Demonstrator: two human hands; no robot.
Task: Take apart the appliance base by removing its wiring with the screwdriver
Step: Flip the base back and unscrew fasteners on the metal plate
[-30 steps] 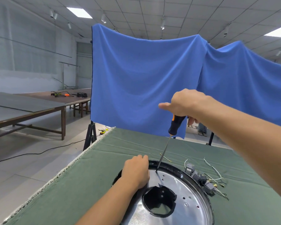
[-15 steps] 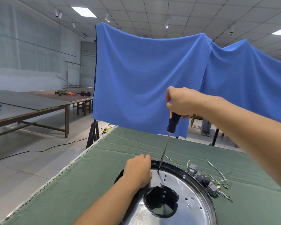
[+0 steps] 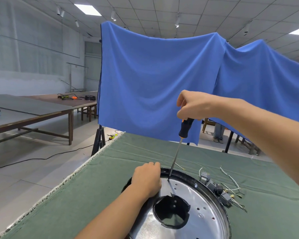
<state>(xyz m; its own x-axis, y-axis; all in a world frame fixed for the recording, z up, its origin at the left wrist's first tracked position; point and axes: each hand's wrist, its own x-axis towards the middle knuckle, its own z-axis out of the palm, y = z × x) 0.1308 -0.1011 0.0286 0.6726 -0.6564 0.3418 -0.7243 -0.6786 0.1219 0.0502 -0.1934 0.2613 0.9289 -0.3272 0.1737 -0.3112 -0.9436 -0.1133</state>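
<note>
The round appliance base (image 3: 202, 204) lies on the green cloth, a shiny metal plate with a black rim and a black-edged hole in the middle. My left hand (image 3: 146, 178) grips its far-left rim, fingers curled over the edge. My right hand (image 3: 192, 106) holds the black and orange handle of the screwdriver (image 3: 181, 137) from above. The long shaft stands nearly upright and its tip touches the metal plate near the far rim. Loose wiring with small grey and black parts (image 3: 221, 188) lies just right of the base.
The green cloth-covered table (image 3: 93, 195) ends at a frayed left edge. A blue curtain (image 3: 154, 80) hangs on stands behind it. Long wooden tables (image 3: 41, 111) with tools stand at the left. A black cable (image 3: 41, 157) runs across the floor.
My right hand has turned on the screwdriver handle and the shaft now stands more upright. The tip stays at the same spot on the plate. My left hand has not moved.
</note>
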